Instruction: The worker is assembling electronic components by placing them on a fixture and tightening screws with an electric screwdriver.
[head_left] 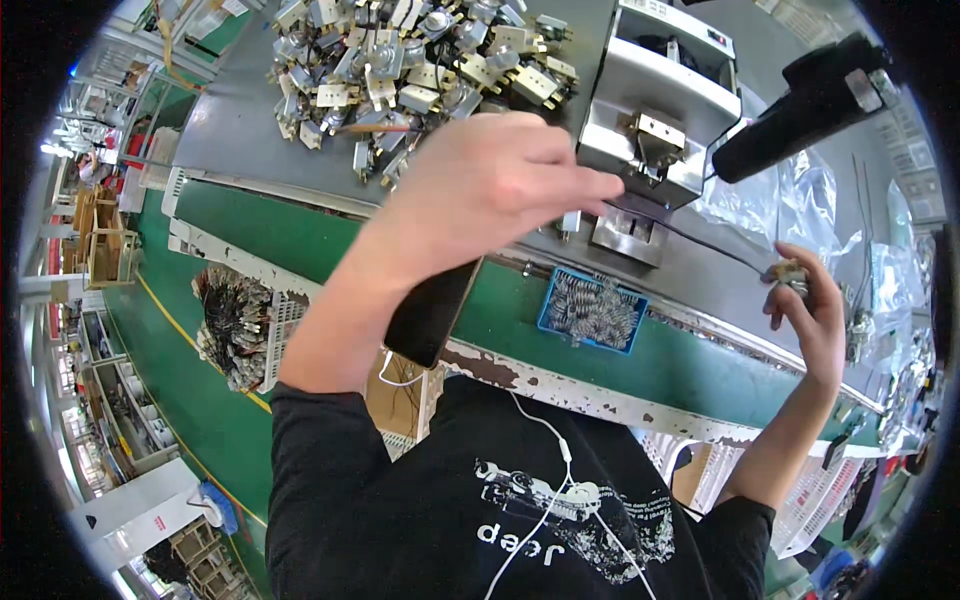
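My left hand is raised over the bench, thumb and forefinger pinched together at one end of a thin black wire. The wire slants down to the right to a small metal-and-tan part, which the curled fingers of my right hand hold. Just beyond the left fingertips stands a silver bench machine with a small metal fixture at its front. A steel block sits below that fixture, close under the wire.
A heap of metal-and-white components covers the far left bench. Nearer, a blue tray holds many small springs. A dark phone lies under my left forearm. A black cylindrical arm juts above clear plastic bags at right.
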